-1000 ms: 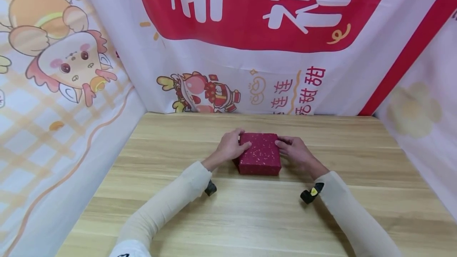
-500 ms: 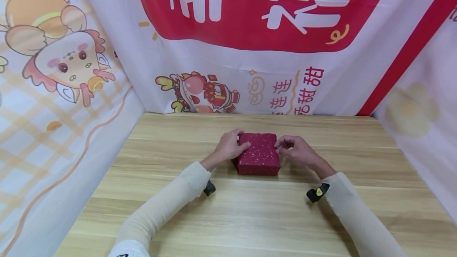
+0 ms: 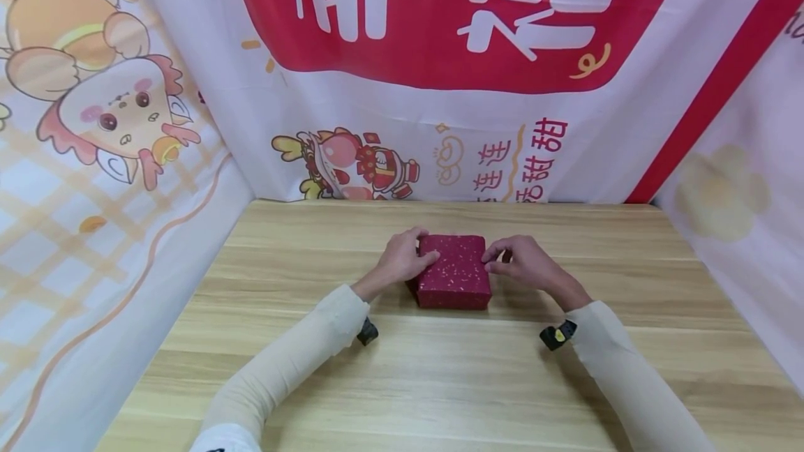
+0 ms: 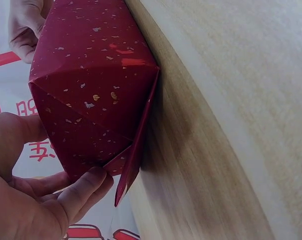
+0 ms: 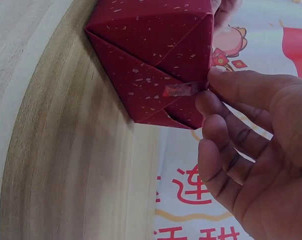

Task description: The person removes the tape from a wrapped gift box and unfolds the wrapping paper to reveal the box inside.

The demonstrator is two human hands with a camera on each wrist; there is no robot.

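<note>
A box wrapped in dark red paper with gold and silver flecks (image 3: 455, 264) sits on the wooden table. My left hand (image 3: 402, 257) grips its left end, thumb on top and fingers against the folded end. At that end a loose paper flap (image 4: 137, 150) sticks out in the left wrist view. My right hand (image 3: 526, 262) is at the opposite end. In the right wrist view, a short strip of clear tape (image 5: 179, 90) lies across the folded paper, and the right thumb and forefinger pinch its outer end at the box's edge. The other right fingers are loosely bent.
The light wooden table (image 3: 440, 375) extends around the box on all sides. Printed cloth (image 3: 402, 110) hangs behind its back edge, with more cloth at the left and right. A black wrist camera (image 3: 557, 334) sits at the right cuff, another (image 3: 367, 331) at the left.
My right hand has drawn slightly back from the box's right side, its thumb coming off the top edge, and its fingers have bent. The left hand and the box have stayed in place.
</note>
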